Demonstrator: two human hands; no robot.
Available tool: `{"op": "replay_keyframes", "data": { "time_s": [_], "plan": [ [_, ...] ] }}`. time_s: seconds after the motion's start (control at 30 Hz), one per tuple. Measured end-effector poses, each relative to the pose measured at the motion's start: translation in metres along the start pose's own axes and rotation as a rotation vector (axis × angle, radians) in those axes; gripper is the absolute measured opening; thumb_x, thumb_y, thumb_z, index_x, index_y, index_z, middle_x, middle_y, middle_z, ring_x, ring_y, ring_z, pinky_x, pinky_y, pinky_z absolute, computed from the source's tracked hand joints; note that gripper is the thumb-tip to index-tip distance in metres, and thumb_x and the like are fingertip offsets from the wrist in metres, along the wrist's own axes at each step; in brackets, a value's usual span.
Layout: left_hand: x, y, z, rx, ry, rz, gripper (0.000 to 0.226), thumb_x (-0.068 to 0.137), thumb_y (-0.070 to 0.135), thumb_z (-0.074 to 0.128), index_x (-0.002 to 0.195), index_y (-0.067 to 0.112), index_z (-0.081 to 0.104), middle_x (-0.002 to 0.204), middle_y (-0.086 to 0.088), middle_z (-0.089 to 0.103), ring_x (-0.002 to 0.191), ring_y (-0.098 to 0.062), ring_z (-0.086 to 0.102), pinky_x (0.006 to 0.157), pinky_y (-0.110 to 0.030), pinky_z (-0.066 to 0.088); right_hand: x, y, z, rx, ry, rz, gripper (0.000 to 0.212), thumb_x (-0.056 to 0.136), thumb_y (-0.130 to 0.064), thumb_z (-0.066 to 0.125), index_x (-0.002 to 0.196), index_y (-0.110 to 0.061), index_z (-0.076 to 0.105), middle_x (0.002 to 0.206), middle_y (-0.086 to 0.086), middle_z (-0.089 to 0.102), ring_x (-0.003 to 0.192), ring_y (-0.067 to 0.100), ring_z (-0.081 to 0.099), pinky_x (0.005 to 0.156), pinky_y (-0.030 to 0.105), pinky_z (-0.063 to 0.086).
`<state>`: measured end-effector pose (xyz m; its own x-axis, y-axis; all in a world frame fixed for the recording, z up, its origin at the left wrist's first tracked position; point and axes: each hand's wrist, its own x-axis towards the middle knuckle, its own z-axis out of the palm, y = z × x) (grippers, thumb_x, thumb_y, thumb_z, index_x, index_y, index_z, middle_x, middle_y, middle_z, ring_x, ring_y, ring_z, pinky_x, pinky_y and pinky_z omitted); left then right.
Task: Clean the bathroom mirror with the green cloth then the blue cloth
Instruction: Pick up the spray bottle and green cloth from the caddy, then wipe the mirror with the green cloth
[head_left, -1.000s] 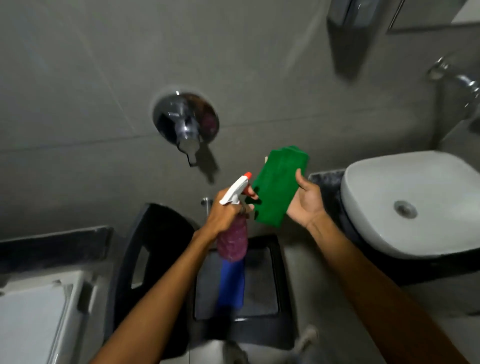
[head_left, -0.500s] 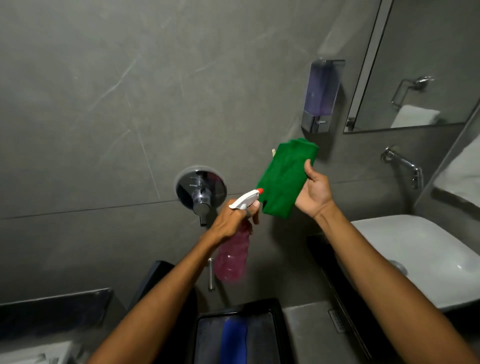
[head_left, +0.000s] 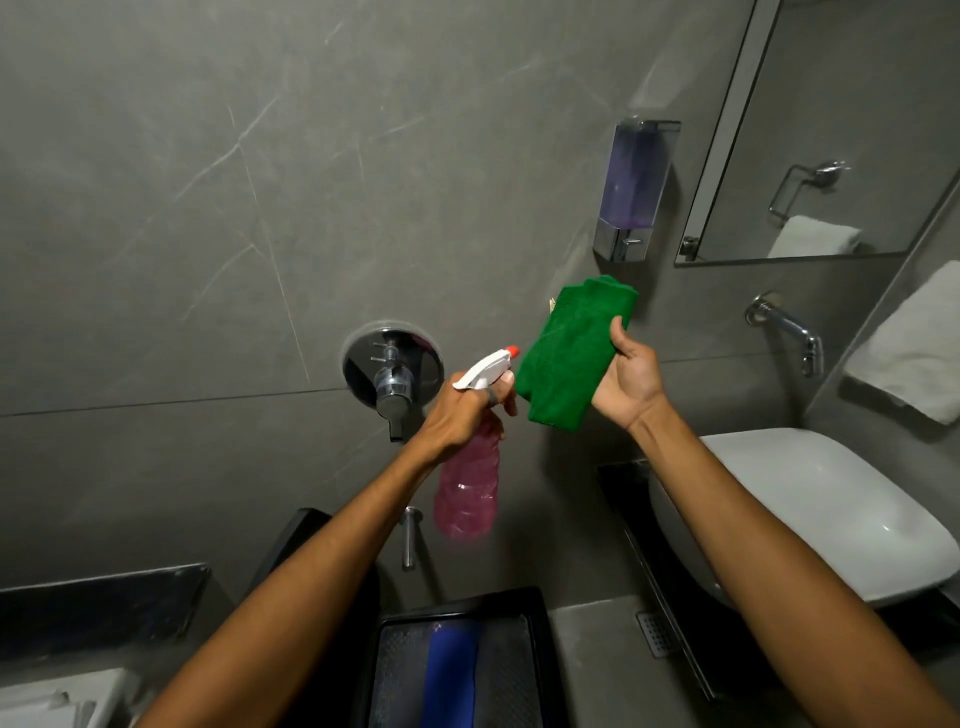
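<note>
Blue cloth (head_left: 451, 675): nearest item; a smooth folded strip lying flat in a black, mesh-bottomed tray (head_left: 537, 654) low in the view, untouched.
Left hand (head_left: 457, 410): clamped around the neck of the spray bottle (head_left: 467, 488), one finger on the trigger; the white head with its red nozzle tip points at the cloth held just beside it.
Spray bottle: ribbed, translucent pink plastic, hanging below the fist.
Right hand (head_left: 626, 379): closed on the green cloth (head_left: 571, 353), thumb across its front, fingers behind.
Green cloth: folded into a thick oblong pad of napped microfibre, held upright, face turned to the nozzle.
Step in hand, judged: dampening the cloth before wiping. Best done with short bursts at the pad's centre, keeping the face square to the nozzle and the folds flat, so the pad is damp and not dripping.
Basin (head_left: 810, 519): glossy white, rounded, to the right.
Wall: matt grey veined tile carrying a chrome mixer (head_left: 392, 371) and a soap dispenser (head_left: 631, 192).
Bathroom mirror (head_left: 852, 104): farthest, upper right, metal-edged, well apart from both hands.
</note>
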<state>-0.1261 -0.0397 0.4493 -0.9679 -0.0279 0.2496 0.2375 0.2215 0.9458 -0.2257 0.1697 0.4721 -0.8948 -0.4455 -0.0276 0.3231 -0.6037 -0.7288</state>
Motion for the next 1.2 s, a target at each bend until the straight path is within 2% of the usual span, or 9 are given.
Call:
{"op": "replay_keyframes", "data": {
  "time_s": [0.17,0.33,0.43,0.6,0.67,0.77,0.9,1.0,1.2],
  "plan": [
    [-0.010,-0.010,0.012,0.031,-0.001,-0.021,0.043,0.100,0.041,0.056,0.142,0.034,0.058,0.087,-0.024,0.072,0.058,-0.031,0.069,0.067,-0.047,0.060,-0.006,0.008,-0.011,-0.004,0.036,0.025,0.058,0.103,-0.047,0.038,0.146,-0.010,0.050,0.141,0.012,0.061,0.136,0.031,0.052,0.104,0.053,0.047],
    [-0.037,-0.049,0.017,0.075,-0.087,-0.171,0.023,0.094,0.044,0.061,0.101,0.028,0.077,0.072,-0.013,0.071,0.055,-0.027,0.069,0.068,-0.055,0.060,-0.011,0.026,-0.026,-0.013,0.073,0.079,0.060,0.103,-0.048,0.040,0.150,-0.010,0.046,0.142,0.011,0.060,0.137,0.031,0.052,0.112,0.055,0.041],
    [-0.053,-0.080,0.020,0.151,-0.058,-0.275,0.035,0.091,0.048,0.066,0.079,0.016,0.077,0.073,-0.016,0.075,0.058,-0.026,0.071,0.072,-0.058,0.061,-0.014,0.043,-0.039,-0.020,0.116,0.132,0.057,0.103,-0.047,0.040,0.145,-0.010,0.052,0.143,0.010,0.059,0.135,0.031,0.053,0.117,0.055,0.036],
    [-0.099,-0.151,0.020,0.041,0.024,-0.451,0.048,0.101,0.030,0.063,0.148,0.020,0.057,0.138,-0.005,0.068,0.121,-0.015,0.065,0.113,-0.034,0.048,-0.022,0.085,-0.070,0.022,0.194,0.271,0.056,0.103,-0.048,0.039,0.140,-0.011,0.058,0.138,0.010,0.064,0.129,0.031,0.059,0.116,0.055,0.038],
    [-0.124,-0.179,0.025,-0.186,0.262,-0.609,0.046,0.100,0.013,0.064,0.146,0.009,0.057,0.128,-0.005,0.069,0.113,-0.013,0.063,0.110,-0.028,0.047,-0.027,0.107,-0.082,0.033,0.230,0.316,0.059,0.102,-0.049,0.039,0.145,-0.010,0.051,0.139,0.010,0.063,0.129,0.030,0.059,0.117,0.055,0.037],
    [-0.157,-0.219,0.029,-0.313,0.601,-0.826,0.024,0.097,0.010,0.068,0.121,0.009,0.067,0.102,-0.008,0.064,0.085,-0.017,0.060,0.080,-0.029,0.054,-0.033,0.141,-0.107,0.059,0.277,0.372,0.063,0.103,-0.049,0.039,0.153,-0.011,0.041,0.145,0.010,0.057,0.134,0.031,0.054,0.119,0.056,0.033],
    [-0.188,-0.270,0.026,-0.196,0.671,-0.920,0.033,0.096,0.011,0.069,0.125,-0.003,0.061,0.111,-0.020,0.065,0.102,-0.023,0.056,0.107,-0.050,0.050,-0.041,0.189,-0.142,0.103,0.306,0.433,0.063,0.104,-0.051,0.032,0.152,-0.012,0.042,0.154,0.010,0.050,0.142,0.033,0.047,0.116,0.056,0.037],
    [-0.199,-0.297,0.026,-0.198,0.711,-0.948,0.063,0.095,0.009,0.070,0.151,-0.003,0.044,0.146,-0.021,0.059,0.126,-0.029,0.061,0.120,-0.046,0.042,-0.048,0.220,-0.166,0.097,0.352,0.422,0.059,0.103,-0.050,0.036,0.143,-0.011,0.056,0.146,0.012,0.059,0.134,0.031,0.057,0.104,0.051,0.051],
    [-0.207,-0.350,0.029,-0.163,0.709,-0.958,0.058,0.095,0.007,0.070,0.149,-0.001,0.049,0.165,-0.016,0.039,0.146,-0.033,0.048,0.125,-0.045,0.037,-0.061,0.254,-0.199,0.143,0.372,0.404,0.051,0.103,-0.048,0.041,0.118,-0.014,0.076,0.129,0.010,0.072,0.118,0.029,0.069,0.090,0.048,0.060]
  ]
}}
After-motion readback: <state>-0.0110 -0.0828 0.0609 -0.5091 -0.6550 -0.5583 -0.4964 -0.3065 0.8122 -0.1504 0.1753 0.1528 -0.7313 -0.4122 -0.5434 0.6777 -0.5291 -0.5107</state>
